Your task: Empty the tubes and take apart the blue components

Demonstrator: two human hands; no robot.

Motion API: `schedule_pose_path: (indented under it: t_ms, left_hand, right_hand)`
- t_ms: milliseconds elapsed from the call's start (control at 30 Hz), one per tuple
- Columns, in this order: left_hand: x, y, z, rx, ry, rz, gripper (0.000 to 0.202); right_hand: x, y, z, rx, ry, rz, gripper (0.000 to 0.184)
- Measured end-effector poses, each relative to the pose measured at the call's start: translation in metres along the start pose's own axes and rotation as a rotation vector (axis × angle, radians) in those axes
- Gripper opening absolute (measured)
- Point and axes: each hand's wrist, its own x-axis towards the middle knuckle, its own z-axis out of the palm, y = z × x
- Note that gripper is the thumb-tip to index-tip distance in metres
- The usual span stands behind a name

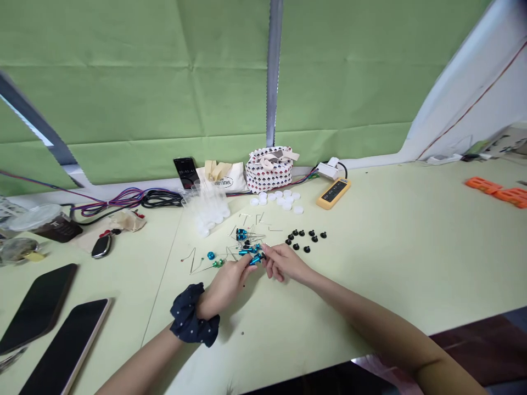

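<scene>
"Near the middle of the desk [370, 274], what do the hands have?"

"The left hand [224, 288] and right hand [282, 262] meet over a small blue metal piece [256, 259] with a dark tip. The fingers [265, 253] of both seem closed on it, pinching it from either side, though they hide much of it, so I wouldn't swear to the exact grip."

"How would it handle?"

"Light and stiff, I'd judge, and probably slippery, since it looks polished and is tiny. Best to pinch it along its barrel, not by the tip."

"What lies around it?"

"Thin metal pins [251, 237] are scattered just above the hands, among more blue pieces [241, 234], a round blue bead [211, 255] and a green piece [218, 263]. To the right sit small black knobs [304, 239]; farther up are white caps [275, 200] and clear plastic cups [208, 206]. A navy dotted scrunchie [193, 315] circles the left wrist."
</scene>
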Motion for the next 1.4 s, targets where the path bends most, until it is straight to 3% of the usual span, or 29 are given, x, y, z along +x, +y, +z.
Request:
schedule_pose_path:
  t_ms: [167, 300, 400, 467, 633, 733, 833, 900, 1000, 1100, 1133, 1200, 1300, 1400]
  left_hand:
    - [0.0012, -0.001, -0.0029, -0.003, 0.004, -0.02, 0.03]
    - [0.0016, -0.0018, -0.0017, 0.017, 0.001, 0.002, 0.029]
    - [0.0014, -0.0019, -0.0014, 0.029, 0.004, 0.0, 0.03]
    - [0.0015, -0.0015, -0.0021, 0.027, 0.004, 0.002, 0.03]
    - [0.002, 0.0007, -0.0039, 0.032, -0.011, 0.017, 0.03]
    - [0.0018, 0.0005, -0.0045, 0.031, -0.005, 0.006, 0.029]
    - [0.0015, -0.0004, -0.0046, 0.025, 0.01, 0.015, 0.028]
    - [0.0014, -0.0006, -0.0044, 0.031, 0.006, 0.027, 0.029]
    - [0.0013, -0.0004, -0.0042, 0.045, 0.002, 0.034, 0.03]
    - [0.0013, -0.0005, -0.0044, 0.038, 0.006, 0.026, 0.028]
    - [0.0013, -0.0007, -0.0045, 0.036, 0.006, 0.023, 0.028]
    - [0.0014, -0.001, -0.0043, 0.038, 0.003, 0.021, 0.029]
    - [0.0014, -0.0015, -0.0038, 0.057, -0.006, 0.018, 0.029]
    - [0.0016, -0.0019, -0.0036, 0.058, -0.007, 0.01, 0.029]
  right_hand:
    - [0.0017, -0.0006, -0.005, 0.109, 0.026, -0.067, 0.043]
    - [0.0015, -0.0022, -0.0033, 0.047, -0.045, 0.089, 0.053]
    - [-0.0007, -0.0052, -0.0014, 0.028, -0.108, -0.053, 0.039]
    - [-0.0015, -0.007, -0.0014, 0.083, -0.097, -0.143, 0.048]
    - [0.0012, -0.0036, -0.0007, -0.022, -0.07, 0.061, 0.049]
    - [0.0003, -0.0031, -0.0011, -0.054, -0.063, -0.078, 0.04]
    - [-0.0011, -0.0053, -0.0014, 0.005, -0.021, -0.192, 0.057]
    - [-0.0007, -0.0055, -0.0009, -0.033, 0.022, -0.104, 0.045]
    - [-0.0002, -0.0048, -0.0012, -0.116, 0.004, -0.003, 0.051]
    - [-0.0026, -0.0059, -0.0049, -0.042, -0.088, -0.124, 0.039]
    - [-0.0033, -0.0062, -0.006, -0.003, -0.111, -0.153, 0.049]
    - [-0.0036, -0.0055, -0.0066, 0.043, -0.114, -0.121, 0.06]
    - [-0.0019, -0.0019, -0.0035, 0.016, -0.083, 0.024, 0.047]
    - [-0.0022, -0.0012, -0.0012, -0.002, -0.055, -0.08, 0.04]
